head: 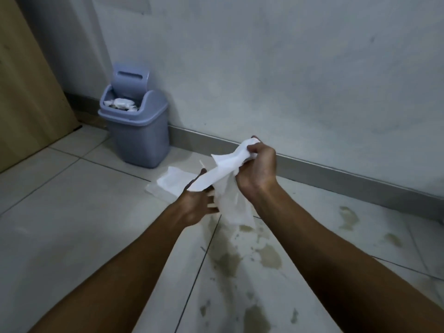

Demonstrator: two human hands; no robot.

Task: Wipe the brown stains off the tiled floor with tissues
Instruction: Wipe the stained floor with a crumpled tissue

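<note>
Above the stained floor (72, 236), your right hand (258, 169) grips a tissue (221, 171), and your left hand (197, 207) pinches its lower end.

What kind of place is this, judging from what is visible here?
Probably an indoor corner of a home, perhaps a hallway or utility area. A tiled floor meets a painted wall with a grey skirting board, and a small lidded bin stands beside a wooden door.

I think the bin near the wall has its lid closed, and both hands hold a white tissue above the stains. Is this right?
Not quite: in the head view the bin has its lid tipped open, with crumpled tissues visible inside. The rest holds.
</note>
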